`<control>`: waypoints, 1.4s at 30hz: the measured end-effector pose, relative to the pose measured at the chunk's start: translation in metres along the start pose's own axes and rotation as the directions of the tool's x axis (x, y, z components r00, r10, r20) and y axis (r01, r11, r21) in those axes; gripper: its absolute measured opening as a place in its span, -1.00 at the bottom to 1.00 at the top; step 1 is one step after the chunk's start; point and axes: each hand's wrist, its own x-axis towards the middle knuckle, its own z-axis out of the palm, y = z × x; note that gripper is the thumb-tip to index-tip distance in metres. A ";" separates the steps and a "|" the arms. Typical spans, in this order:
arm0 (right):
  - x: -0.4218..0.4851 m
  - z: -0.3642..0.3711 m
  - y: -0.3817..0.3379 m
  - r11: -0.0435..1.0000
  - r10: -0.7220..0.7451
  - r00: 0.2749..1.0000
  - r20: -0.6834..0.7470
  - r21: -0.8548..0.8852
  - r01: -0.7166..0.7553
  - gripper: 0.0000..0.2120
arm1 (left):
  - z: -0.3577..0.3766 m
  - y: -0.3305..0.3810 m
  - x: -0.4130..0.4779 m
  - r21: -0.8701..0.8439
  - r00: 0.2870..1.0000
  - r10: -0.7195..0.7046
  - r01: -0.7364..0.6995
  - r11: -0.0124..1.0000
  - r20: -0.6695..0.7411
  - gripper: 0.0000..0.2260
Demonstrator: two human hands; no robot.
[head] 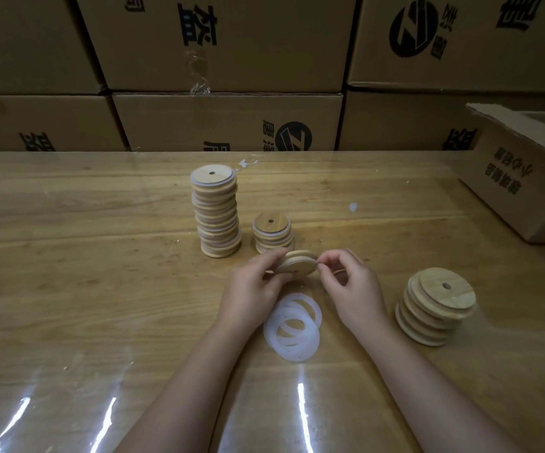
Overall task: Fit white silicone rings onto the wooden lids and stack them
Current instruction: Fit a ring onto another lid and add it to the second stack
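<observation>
My left hand (254, 282) grips a round wooden lid (297, 263), held tilted just above the table. My right hand (346, 282) pinches the lid's right edge with thumb and forefinger; whether a ring sits in its groove I cannot tell. Several loose white silicone rings (292, 326) lie overlapping on the table just below my hands. A tall stack of ringed lids (216, 214) stands behind to the left, with a short ringed stack (272, 232) beside it. To the right stands a stack of bare wooden lids (436, 305).
The wooden table (101, 289) is covered with glossy clear film. An open cardboard box (523, 178) sits at the right edge. A wall of stacked cartons (225, 70) closes off the back.
</observation>
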 end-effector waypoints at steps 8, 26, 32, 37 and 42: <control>-0.001 -0.001 -0.003 0.998 -0.041 0.997 -0.058 0.043 0.043 -0.83 | 0.001 0.005 0.000 -0.121 0.996 -0.079 0.083 0.989 0.036 -0.67; -0.001 0.001 -0.008 0.985 0.062 0.995 0.081 0.159 -0.074 -0.76 | -0.008 0.009 0.006 -0.597 0.916 -0.349 0.396 0.698 0.200 -0.72; -0.002 0.000 -0.007 0.977 0.046 0.985 0.169 0.196 -0.079 -0.69 | -0.014 0.006 0.007 -0.696 0.913 -0.315 0.402 0.595 0.258 -0.61; -0.001 0.004 -0.002 0.979 0.110 0.959 0.262 0.139 -0.151 -0.64 | -0.011 0.001 0.010 -0.771 0.906 -0.414 0.323 0.549 0.085 -0.72; 0.001 0.005 0.001 0.978 0.132 0.957 0.259 0.123 -0.168 -0.68 | -0.007 0.001 0.012 -0.798 0.875 -0.484 0.301 0.521 0.014 -0.68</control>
